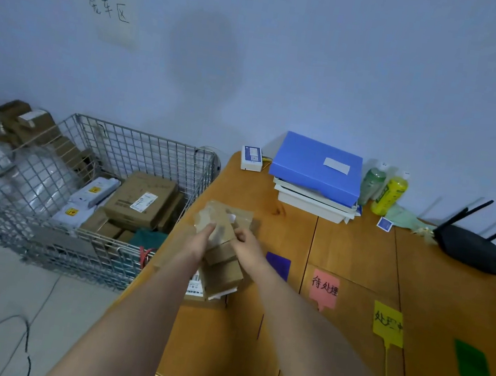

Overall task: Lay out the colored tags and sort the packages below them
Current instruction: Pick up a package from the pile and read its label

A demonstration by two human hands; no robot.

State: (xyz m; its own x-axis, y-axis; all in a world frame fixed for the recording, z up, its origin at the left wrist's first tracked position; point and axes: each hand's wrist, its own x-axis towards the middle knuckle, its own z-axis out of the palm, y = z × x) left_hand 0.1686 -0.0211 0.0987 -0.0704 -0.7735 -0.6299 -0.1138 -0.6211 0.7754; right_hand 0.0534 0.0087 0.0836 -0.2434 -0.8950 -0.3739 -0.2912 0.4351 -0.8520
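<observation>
Both my hands hold a stack of small brown cardboard packages [221, 266] at the left edge of the wooden table [357, 259]. My left hand [202, 240] grips the stack's left side and my right hand [247, 244] grips its right side. The topmost package [220, 219] is blurred. Four colored tags lie in a row on the table: a purple tag [278, 264] partly hidden by my right arm, a pink tag [324, 288] with writing, a yellow tag [388, 323] with writing, and a green tag [473, 365] at the far right.
A wire basket [156, 156] left of the table holds several cardboard boxes and white mailers. At the table's back stand a blue folder [315, 168] on white trays, a small white device [252, 158], two bottles [389, 190] and a black router [472, 249].
</observation>
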